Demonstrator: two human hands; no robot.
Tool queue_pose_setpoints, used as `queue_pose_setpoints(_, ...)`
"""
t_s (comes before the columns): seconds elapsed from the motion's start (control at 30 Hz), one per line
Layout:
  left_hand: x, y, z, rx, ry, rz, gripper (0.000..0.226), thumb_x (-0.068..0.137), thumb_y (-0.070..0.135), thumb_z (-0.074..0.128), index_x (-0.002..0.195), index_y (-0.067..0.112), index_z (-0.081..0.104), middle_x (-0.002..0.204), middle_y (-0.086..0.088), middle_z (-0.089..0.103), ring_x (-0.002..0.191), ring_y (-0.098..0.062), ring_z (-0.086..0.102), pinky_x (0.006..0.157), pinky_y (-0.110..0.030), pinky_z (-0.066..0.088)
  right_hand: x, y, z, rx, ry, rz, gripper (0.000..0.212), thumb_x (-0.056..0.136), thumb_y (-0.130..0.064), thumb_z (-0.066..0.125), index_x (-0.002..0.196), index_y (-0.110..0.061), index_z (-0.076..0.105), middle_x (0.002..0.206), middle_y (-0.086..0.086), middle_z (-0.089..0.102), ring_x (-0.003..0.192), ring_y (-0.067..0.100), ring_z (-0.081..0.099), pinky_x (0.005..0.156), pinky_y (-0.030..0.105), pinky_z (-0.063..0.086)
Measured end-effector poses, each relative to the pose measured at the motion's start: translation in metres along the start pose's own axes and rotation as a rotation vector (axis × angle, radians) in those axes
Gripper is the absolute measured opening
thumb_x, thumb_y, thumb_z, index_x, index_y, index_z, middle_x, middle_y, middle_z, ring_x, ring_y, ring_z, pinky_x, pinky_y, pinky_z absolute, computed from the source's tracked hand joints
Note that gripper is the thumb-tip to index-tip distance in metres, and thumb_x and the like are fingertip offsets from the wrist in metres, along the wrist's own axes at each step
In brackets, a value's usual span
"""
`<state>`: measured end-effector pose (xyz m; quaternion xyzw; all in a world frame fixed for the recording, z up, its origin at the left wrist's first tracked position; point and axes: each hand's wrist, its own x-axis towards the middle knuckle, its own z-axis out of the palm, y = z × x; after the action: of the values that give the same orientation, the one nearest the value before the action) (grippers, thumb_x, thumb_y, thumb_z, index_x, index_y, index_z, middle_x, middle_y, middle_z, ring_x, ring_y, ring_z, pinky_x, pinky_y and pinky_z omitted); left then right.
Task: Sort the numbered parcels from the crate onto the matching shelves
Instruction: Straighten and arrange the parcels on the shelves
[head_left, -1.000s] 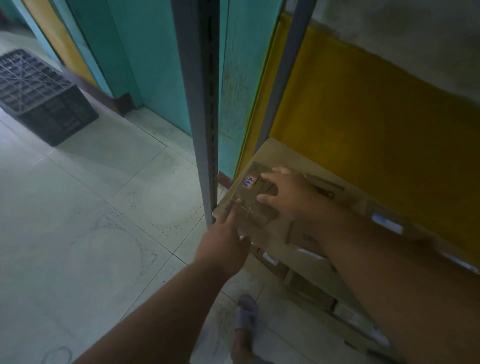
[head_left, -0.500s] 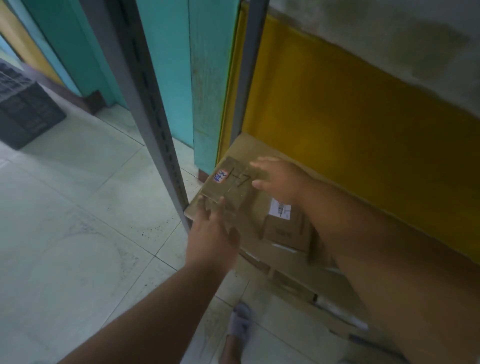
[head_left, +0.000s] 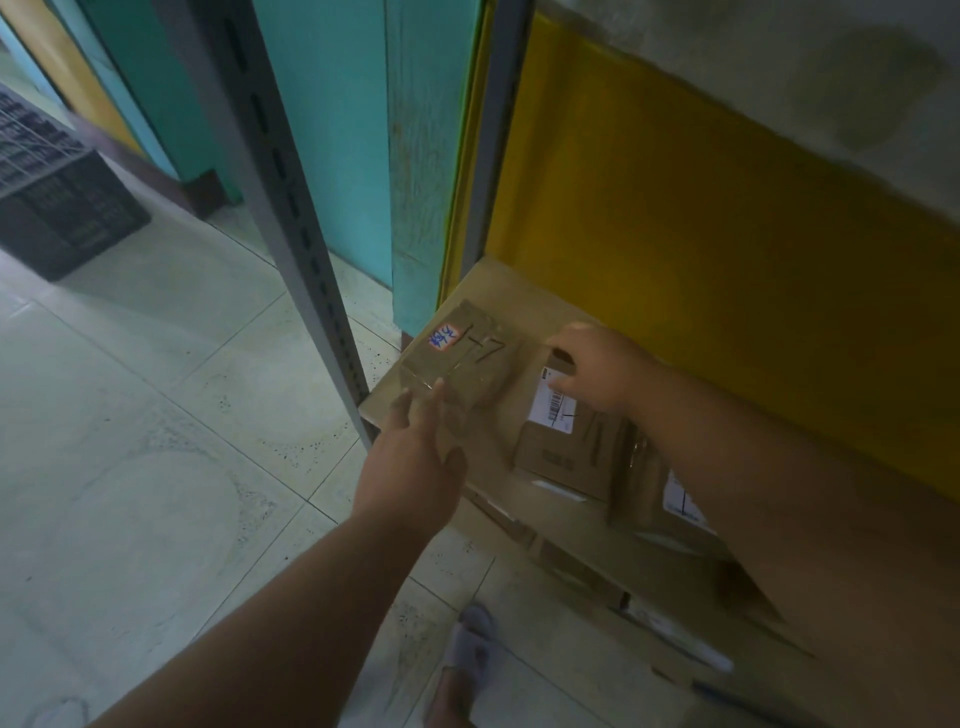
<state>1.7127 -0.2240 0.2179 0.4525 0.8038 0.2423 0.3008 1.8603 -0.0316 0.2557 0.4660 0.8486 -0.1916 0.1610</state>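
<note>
Flat brown cardboard parcel (head_left: 457, 361) marked 1-7 lies at the near-left corner of the cardboard-lined shelf (head_left: 524, 291), my left hand (head_left: 415, 467) reaching with straight fingers touching its near edge, my right hand (head_left: 597, 366) loosely curled over the neighbouring labelled box (head_left: 566, 447).

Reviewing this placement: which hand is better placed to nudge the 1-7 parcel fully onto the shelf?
Probably left. The left hand has straight fingers at the near edge of the 1-7 parcel, which lies at the shelf corner. The right hand is over the neighbouring labelled box.
</note>
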Motion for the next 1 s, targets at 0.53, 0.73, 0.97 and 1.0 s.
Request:
queue_pose_setpoints(0.53, -0.011, 0.004, 0.062, 0.443, -0.104, 0.322, 0.055, 0.089, 0.022, 0.048, 0.143, 0.029, 0.047, 0.145, 0.002, 0.038, 0.120, -0.024, 0.044, 0.100, -0.036, 0.040, -0.011, 0.017, 0.034, -0.086, -0.020, 0.156, 0.081, 0.076, -0.053, 0.080, 0.144, -0.022, 0.047, 0.154, 0.011, 0.033, 0.143, 0.030, 0.031, 0.110, 0.042, 0.034)
queue_pose_setpoints(0.73, -0.005, 0.001, 0.046, 0.461, -0.159, 0.336, 0.056, 0.092, 0.021, 0.043, 0.148, 0.028, 0.039, 0.152, 0.003, 0.031, 0.123, -0.024, 0.042, 0.102, -0.036, 0.038, -0.015, 0.010, 0.038, -0.027, -0.008, 0.196, 0.085, 0.076, -0.055, 0.079, 0.147, -0.024, 0.044, 0.155, 0.010, 0.033, 0.141, 0.032, 0.034, 0.111, 0.045, 0.038)
queue_pose_setpoints(0.97, -0.002, 0.004, 0.023, 0.395, -0.204, 0.505, 0.054, 0.092, 0.021, 0.049, 0.144, 0.026, 0.035, 0.143, 0.000, 0.042, 0.120, -0.023, 0.049, 0.100, -0.038, 0.045, -0.062, 0.015, 0.030, 0.091, 0.163, 0.280, 0.071, 0.090, -0.038, 0.072, 0.151, -0.016, 0.042, 0.159, 0.011, 0.033, 0.144, 0.031, 0.033, 0.115, 0.041, 0.031)
queue_pose_setpoints(1.0, -0.001, 0.005, 0.016, 0.385, -0.194, 0.564, 0.050, 0.092, 0.020, 0.050, 0.141, 0.026, 0.041, 0.141, 0.000, 0.046, 0.118, -0.024, 0.052, 0.099, -0.039, 0.046, -0.074, 0.016, 0.030, 0.101, 0.193, 0.284, 0.067, 0.091, -0.037, 0.070, 0.149, -0.016, 0.044, 0.157, 0.011, 0.037, 0.143, 0.030, 0.034, 0.114, 0.041, 0.032)
